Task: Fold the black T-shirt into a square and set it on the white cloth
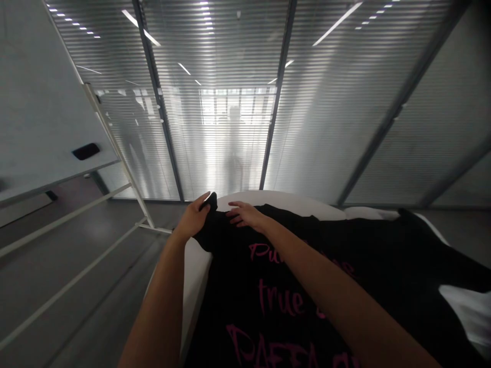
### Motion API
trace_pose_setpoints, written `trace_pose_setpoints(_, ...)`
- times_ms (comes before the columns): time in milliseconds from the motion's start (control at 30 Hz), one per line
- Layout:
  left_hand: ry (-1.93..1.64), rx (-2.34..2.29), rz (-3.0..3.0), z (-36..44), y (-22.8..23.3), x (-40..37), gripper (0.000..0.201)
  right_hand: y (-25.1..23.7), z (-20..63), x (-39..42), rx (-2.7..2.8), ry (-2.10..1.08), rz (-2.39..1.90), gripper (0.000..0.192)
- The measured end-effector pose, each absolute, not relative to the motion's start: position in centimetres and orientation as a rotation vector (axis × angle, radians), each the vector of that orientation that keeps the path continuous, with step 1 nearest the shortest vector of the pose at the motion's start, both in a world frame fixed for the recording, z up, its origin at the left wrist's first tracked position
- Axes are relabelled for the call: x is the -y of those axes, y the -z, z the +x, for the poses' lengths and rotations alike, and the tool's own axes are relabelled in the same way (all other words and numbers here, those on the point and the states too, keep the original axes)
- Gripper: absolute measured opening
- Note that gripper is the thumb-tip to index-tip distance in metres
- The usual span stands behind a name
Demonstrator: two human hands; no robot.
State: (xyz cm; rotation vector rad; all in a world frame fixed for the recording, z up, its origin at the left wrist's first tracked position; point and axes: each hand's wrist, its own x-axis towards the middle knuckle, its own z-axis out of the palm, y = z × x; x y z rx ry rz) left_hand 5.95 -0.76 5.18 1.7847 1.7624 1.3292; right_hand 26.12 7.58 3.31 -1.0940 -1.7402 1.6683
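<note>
L hand (195,217) fingers pinching far-left corner of black tee (291,286) w/ pink print, R hand (245,214) fingers spread flat just beside it, tee covers white counter (195,271) top, left edge bare, open floor (76,276) left

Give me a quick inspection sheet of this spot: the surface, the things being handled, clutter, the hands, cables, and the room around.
Surface: white table with a rounded far edge, mostly covered by cloth.
Things handled: black T-shirt with pink lettering, spread flat; its far left corner is lifted.
Clutter: nothing seen.
Hands: left hand pinches the shirt's raised corner; right hand rests flat, fingers open, on the cloth beside it.
Cables: nothing seen.
Surroundings: whiteboard on a white frame at left, with a dark eraser on it; glass wall with closed blinds behind; grey floor.
</note>
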Motion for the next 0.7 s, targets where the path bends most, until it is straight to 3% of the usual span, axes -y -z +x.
trace_pose_setpoints(233, -1.330, -1.645, 1.941, 6.9, -6.5, 1.2, 0.048, -6.0, 22.4, -8.8, 1.735, -1.801, -1.083, 0.046)
trace_pose_setpoints(433, -1.345, -1.674, 1.948, 6.5, -6.7, 1.4, 0.050, -7.1, 21.1, -9.4, 1.639, -1.995, -1.127, 0.018)
trace_pose_setpoints(600, -1.313, -1.688, 1.957, 6.3, -6.5, 1.4, 0.050, -7.6, 21.8, -9.4, 1.614, -2.131, -1.032, 0.009)
trace_pose_setpoints(700, -1.348, -1.735, 1.957, 6.2, -6.3, 1.3, 0.050, -8.0, 22.4, -9.1, 1.707, -2.085, -0.921, 0.015)
